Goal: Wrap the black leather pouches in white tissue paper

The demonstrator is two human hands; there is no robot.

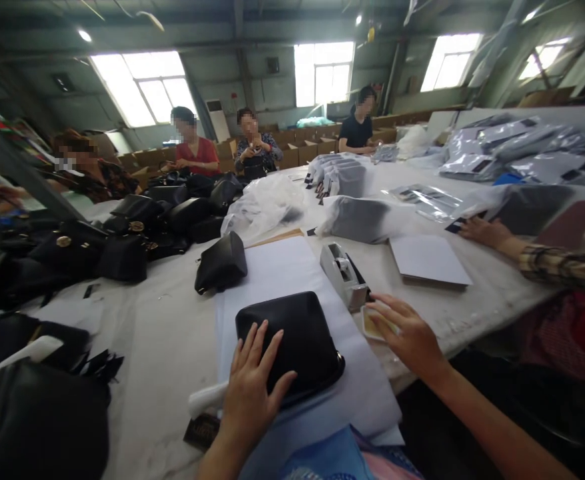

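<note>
My left hand lies flat with its fingers spread on a black bag. The bag rests on white paper sheets on the table. My right hand reaches to the front end of a grey tape dispenser; its fingers are bent, and whether they hold anything is hard to see. Under that hand sits a small yellowish item in a white tray. Beside my left wrist are a white wrapped roll and a dark tag.
Black bags are heaped at the left, with a small black pouch nearer. White cards and wrapped bags lie at the right. A co-worker's hand touches a wrapped bag; several people sit across the table.
</note>
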